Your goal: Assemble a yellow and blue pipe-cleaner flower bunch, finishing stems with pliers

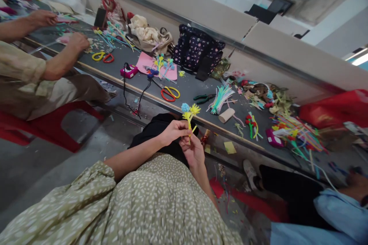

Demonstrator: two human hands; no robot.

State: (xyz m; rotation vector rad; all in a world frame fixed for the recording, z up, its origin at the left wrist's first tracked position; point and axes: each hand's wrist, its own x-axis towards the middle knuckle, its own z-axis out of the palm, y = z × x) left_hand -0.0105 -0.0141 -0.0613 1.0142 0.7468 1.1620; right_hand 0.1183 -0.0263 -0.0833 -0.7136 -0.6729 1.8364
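My left hand [175,132] pinches the stems of a small bunch of pipe-cleaner flowers [188,115] from the left. Below it, my right hand [194,152] grips the same stems, fingers closed. The bunch has a blue pompom-like head and yellow spiky heads, and stands upright above my lap at the table edge. Parts of the stems are hidden by my fingers. Closest on the table are red-and-yellow-handled scissors [170,93], dark green pliers [204,98] and a pile of mint and white pipe cleaners [220,98].
A pink sheet [143,63] bears finished flowers, beside a magenta box [129,71] with a black cord. A cardboard tube [227,115] lies near the table edge. Behind stands a dark patterned bag [198,49]. Co-workers sit on both sides; one person's hands [77,42] work at the left.
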